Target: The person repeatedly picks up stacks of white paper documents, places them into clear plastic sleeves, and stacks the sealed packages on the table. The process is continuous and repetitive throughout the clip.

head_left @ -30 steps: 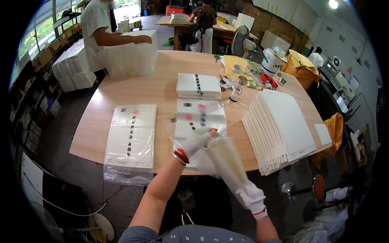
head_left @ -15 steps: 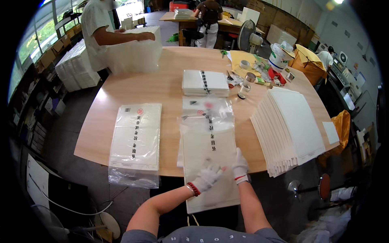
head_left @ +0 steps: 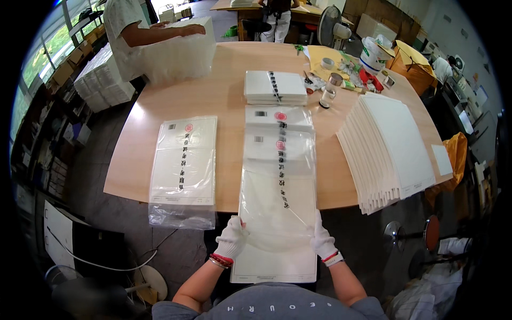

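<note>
A clear plastic bag (head_left: pixel 278 189) with black lettering and a red round mark lies lengthwise in front of me. A white paper stack (head_left: pixel 273 269) is partly inside it, its near end sticking out past the table edge. My left hand (head_left: pixel 231 239), in a white glove, is closed on the left side of the bag's near end. My right hand (head_left: pixel 324 238), gloved too, grips the opposite side. Fingertips are partly hidden. Under the bag's far part lies another printed bag (head_left: pixel 269 113). To the left rests a filled printed bag (head_left: pixel 184 160), its loose clear end toward me.
A tall fanned stack of white paper (head_left: pixel 392 149) stands at the right. Beyond the bags sit a smaller packed stack (head_left: pixel 274 88), a glass bottle (head_left: pixel 329 92) and a tape roll (head_left: pixel 327 63). At the far left, a person handles a plastic-covered stack (head_left: pixel 176 53).
My left hand has moved from the top of the paper to its left side, and both hands now grip the bag, lower down. The view has tilted downward.
</note>
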Motion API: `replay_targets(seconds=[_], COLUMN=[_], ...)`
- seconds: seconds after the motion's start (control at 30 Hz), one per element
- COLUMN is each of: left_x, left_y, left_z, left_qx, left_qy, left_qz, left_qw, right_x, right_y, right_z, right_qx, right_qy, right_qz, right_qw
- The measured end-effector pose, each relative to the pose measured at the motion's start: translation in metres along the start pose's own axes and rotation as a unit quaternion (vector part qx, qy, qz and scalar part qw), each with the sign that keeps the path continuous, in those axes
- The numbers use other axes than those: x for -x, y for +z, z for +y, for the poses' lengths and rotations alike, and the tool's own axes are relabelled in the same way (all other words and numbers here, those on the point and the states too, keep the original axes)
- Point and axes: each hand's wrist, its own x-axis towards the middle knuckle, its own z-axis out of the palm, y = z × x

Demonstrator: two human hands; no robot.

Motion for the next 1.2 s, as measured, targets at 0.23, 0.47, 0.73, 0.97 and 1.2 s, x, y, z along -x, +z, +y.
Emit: replay_targets(seconds=[0.23, 0.47, 0.73, 0.97, 1.2], left_x=[0.113, 0.134, 0.128, 0.096, -0.01], left_y=[-0.058, -0.048, -0.054, -0.111, -0.152], left_z=[0.01, 0.005, 0.047, 0.079, -0.078], left_qx=[0.012, 0.074, 0.161, 0.171, 0.347], left_qy=[0.067, 0.124, 0.15, 0.344, 0.045], left_qz=[-0.117, -0.023, -0.011, 0.19, 0.425], left_qw=[0.991, 0.989, 0.975, 0.904, 0.835], right_x=[0.114, 0.127, 0.147, 0.069, -0.091], right_y=[-0.024, -0.003, -0.019, 0.022, 0.127], right_z=[-0.045, -0.026, -0.011, -0.098, -0.164], right_qx=[0.018, 0.076, -0.51, -0.617, -0.652], right_qy=[-0.031, -0.172, 0.153, 0.058, -0.015], right_qz=[-0.09, 0.066, 0.145, -0.048, -0.34], right_qw=[0.995, 0.98, 0.834, 0.784, 0.678])
